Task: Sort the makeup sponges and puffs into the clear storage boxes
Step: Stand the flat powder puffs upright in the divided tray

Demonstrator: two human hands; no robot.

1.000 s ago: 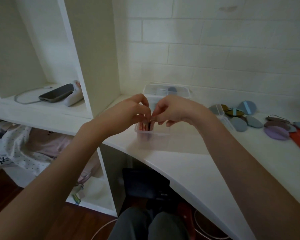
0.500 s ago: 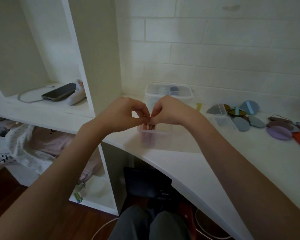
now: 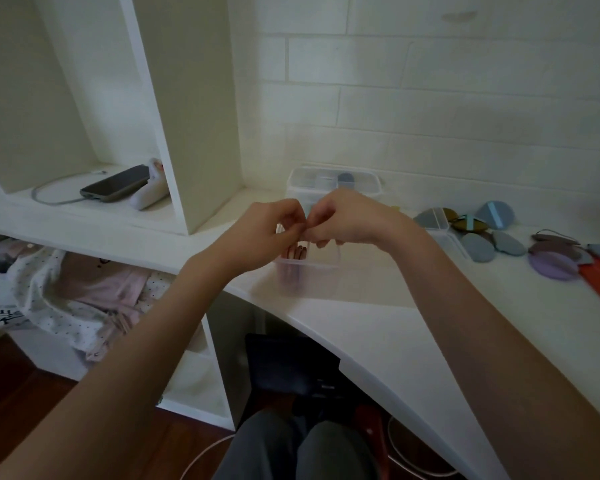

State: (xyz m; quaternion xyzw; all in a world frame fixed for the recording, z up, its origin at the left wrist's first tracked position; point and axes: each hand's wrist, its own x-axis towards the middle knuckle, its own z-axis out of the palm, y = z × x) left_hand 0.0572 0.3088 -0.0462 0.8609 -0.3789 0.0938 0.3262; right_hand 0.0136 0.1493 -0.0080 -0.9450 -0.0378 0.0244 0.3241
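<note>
Head view: dark smartphone on white shelf, far left. Left hand and right hand meet fingertip to fingertip above small clear plastic box on white desk; fingers of both curled, pinching something too small to tell. Pinkish sponges upright inside box. Lidded clear box behind. Grey-blue and purple flat puffs lie right, well apart.

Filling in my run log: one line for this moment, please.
both hands meet fingertips above small clear plastic box | pinkish pieces inside | grey, purple puffs loose at right | pinched item hidden
</note>
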